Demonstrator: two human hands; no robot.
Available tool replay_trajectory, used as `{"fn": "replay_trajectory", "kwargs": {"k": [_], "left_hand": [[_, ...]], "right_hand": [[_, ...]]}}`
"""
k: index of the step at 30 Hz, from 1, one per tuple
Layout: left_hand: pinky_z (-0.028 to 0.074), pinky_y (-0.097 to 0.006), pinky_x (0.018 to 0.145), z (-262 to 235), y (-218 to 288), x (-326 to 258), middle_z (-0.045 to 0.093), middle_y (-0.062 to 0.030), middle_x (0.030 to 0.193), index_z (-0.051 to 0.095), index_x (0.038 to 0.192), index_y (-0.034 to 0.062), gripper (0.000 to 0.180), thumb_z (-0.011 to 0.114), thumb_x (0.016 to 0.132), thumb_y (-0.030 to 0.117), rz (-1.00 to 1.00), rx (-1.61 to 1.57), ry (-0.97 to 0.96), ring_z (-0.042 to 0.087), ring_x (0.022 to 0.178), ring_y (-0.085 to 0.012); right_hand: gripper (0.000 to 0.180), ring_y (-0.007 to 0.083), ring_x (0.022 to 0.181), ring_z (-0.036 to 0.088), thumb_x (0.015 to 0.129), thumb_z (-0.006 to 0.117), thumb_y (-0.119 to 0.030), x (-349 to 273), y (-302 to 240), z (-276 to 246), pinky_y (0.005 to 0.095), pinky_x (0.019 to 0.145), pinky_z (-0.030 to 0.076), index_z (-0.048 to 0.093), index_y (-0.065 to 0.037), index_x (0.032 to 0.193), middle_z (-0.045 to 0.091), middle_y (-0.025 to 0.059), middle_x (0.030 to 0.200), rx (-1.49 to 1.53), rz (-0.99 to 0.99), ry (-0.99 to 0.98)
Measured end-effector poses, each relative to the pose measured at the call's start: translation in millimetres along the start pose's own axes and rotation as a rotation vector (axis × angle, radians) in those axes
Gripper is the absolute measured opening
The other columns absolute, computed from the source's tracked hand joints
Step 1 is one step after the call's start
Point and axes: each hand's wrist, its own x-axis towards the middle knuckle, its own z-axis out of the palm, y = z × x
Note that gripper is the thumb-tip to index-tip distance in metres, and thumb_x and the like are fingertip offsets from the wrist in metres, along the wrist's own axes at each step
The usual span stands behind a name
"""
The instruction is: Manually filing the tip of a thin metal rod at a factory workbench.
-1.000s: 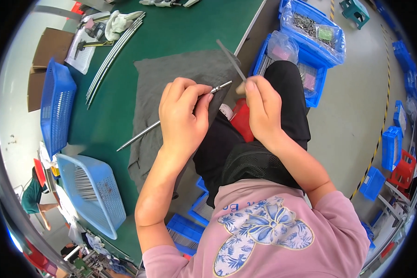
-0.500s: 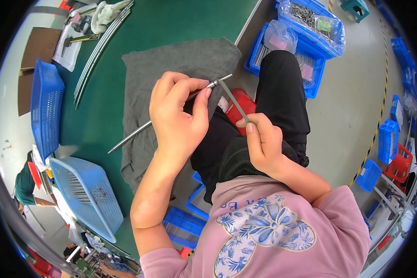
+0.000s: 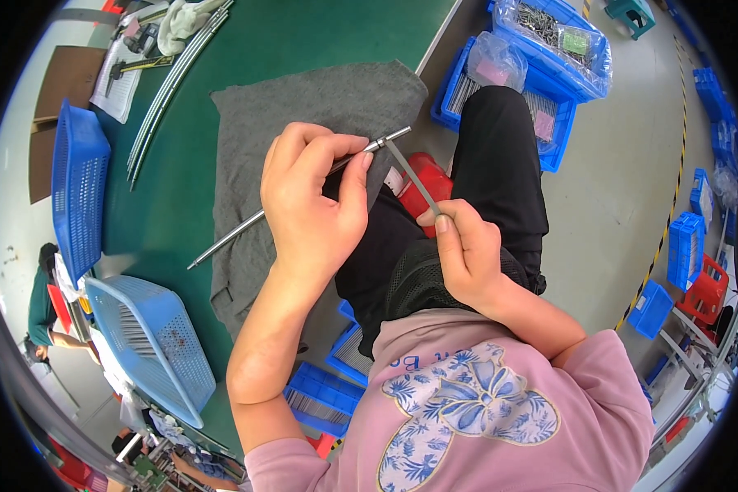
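My left hand (image 3: 316, 193) pinches a slim metal rod (image 3: 230, 238) near its upper end between thumb and fingers. The rod slants from lower left to upper right, and its grooved tip sticks out beyond my fingertips. In my right hand (image 3: 470, 250), thumb and fingers grip the lower end of a thin, flat grey strip (image 3: 414, 179). The strip's far end meets the rod at the groove by the tip; whether it is a file I cannot make out. A dark grey cloth (image 3: 254, 131) lies on the green table (image 3: 303, 37) under the rod.
Several long metal rods (image 3: 168, 98) lie at the table's far left, near calipers (image 3: 143, 64). Blue baskets (image 3: 184, 348) stand along the left side. Blue bins (image 3: 562, 123) with metal parts are on the right, past my knee. A red object (image 3: 425, 190) shows below the strip.
Both hands keep their grips on the rod and the strip. The view has shifted slightly; at the left, a co-worker's arm and head have moved a little.
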Motion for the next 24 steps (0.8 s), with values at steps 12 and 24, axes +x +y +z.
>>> {"fn": "replay_trajectory", "kwargs": {"k": [12, 24], "left_hand": [[0.043, -0.032, 0.058, -1, 2, 3, 0.058, -0.0061, 0.073, 0.064, 0.072, 0.0009, 0.009, 0.071, 0.068, -0.004, -0.082, -0.089, -0.033, 0.055, 0.066, -0.0222], [0.041, -0.032, 0.056, 2, 1, 4, 0.056, -0.0062, 0.072, 0.062, 0.07, 0.0005, 0.011, 0.07, 0.067, -0.005, -0.051, -0.091, -0.006, 0.053, 0.064, -0.0229]], "right_hand": [[0.008, 0.0238, 0.049, 0.061, 0.085, 0.056, 0.0, 24, -7, 11, 0.0319, 0.046, 0.045, 0.06, -0.003, 0.09, 0.063, 0.0084, 0.065, -0.096, -0.004, 0.011], [0.008, 0.0284, 0.051, 0.061, 0.084, 0.058, -0.005, 15, 4, 17, 0.0382, 0.045, 0.046, 0.06, -0.007, 0.09, 0.065, 0.0091, 0.069, -0.217, -0.101, 0.105]]}}
